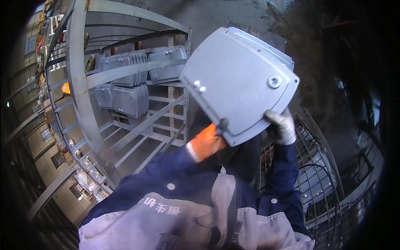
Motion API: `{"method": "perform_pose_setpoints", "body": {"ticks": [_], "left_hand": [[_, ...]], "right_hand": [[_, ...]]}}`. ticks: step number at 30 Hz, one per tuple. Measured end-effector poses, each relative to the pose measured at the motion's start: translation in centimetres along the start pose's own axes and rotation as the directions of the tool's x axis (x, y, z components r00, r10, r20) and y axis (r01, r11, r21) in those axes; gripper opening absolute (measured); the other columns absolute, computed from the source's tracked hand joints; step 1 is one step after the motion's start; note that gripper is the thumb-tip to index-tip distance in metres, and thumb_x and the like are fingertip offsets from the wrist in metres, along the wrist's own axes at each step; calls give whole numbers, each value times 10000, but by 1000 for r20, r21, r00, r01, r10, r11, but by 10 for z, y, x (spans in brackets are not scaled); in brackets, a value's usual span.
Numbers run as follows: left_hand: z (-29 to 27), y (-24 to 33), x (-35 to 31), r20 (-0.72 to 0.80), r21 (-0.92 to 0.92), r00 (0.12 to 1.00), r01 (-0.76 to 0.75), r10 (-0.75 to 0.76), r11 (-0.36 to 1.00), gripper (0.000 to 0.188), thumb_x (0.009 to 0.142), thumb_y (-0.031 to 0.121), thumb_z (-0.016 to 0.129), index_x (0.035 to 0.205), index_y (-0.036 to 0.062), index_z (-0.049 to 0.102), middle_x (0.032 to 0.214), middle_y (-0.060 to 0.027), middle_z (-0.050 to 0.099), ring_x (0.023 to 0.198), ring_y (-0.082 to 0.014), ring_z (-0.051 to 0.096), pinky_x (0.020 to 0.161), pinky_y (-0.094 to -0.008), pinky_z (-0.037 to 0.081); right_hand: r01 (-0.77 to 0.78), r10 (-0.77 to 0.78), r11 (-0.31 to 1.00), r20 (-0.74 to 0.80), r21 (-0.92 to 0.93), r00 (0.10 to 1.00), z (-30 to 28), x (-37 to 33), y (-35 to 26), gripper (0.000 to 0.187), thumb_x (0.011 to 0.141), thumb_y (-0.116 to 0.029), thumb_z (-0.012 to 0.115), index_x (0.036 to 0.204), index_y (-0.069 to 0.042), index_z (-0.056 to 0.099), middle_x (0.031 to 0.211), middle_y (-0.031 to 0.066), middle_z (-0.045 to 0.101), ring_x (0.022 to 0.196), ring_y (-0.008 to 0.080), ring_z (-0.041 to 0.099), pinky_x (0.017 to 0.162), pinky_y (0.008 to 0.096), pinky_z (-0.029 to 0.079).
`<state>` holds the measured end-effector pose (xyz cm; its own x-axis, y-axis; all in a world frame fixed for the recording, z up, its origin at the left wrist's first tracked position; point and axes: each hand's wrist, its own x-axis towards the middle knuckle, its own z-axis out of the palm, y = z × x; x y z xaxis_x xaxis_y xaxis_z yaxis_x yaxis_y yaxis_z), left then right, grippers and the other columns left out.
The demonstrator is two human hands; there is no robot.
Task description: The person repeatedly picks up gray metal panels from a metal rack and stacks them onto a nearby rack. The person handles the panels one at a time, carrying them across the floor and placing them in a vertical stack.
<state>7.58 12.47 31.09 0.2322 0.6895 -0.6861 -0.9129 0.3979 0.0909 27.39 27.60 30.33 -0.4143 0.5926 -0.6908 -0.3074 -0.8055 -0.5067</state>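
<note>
Out in front of me is a grey metal cover panel [233, 83] with rounded sides, small edge holes and a round fitting near its right corner. A second edge behind it suggests another panel of the same kind. My left hand [208, 141], in an orange glove with dark fingertips, is closed on the near left corner. The near right edge is gripped by my right hand [283, 126] in a grey-white glove, its thumb on the face. The fingers beneath are hidden.
To the left stands a grey steel frame rack [81, 79] with crossbars; several similar panels [130, 100] lean in rows inside it. A wire mesh basket [306, 171] holding more grey pieces is close by my right arm. Dark, stained floor [200, 14] lies beyond.
</note>
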Motion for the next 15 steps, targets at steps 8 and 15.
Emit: {"method": "perform_pose_setpoints", "body": {"ticks": [8,15], "left_hand": [[-62,-55,170,-22,223,988,155,-154,962,354,948,381,665,1199,141,597,938,32,645,858,-112,596,685,-305,458],[-64,-37,194,-333,536,871,490,-362,687,285,976,291,498,1034,119,717,944,-39,753,754,-188,694,676,-348,531]], "right_hand": [[9,-23,992,-111,-128,994,-157,121,-13,660,777,15,728,1379,32,459,1212,149,640,1084,293,635,980,418,504],[-230,-481,263,-334,-937,810,-139,166,5,751,789,-231,765,1410,49,449,1284,216,621,1174,324,611,1032,385,457]]}}
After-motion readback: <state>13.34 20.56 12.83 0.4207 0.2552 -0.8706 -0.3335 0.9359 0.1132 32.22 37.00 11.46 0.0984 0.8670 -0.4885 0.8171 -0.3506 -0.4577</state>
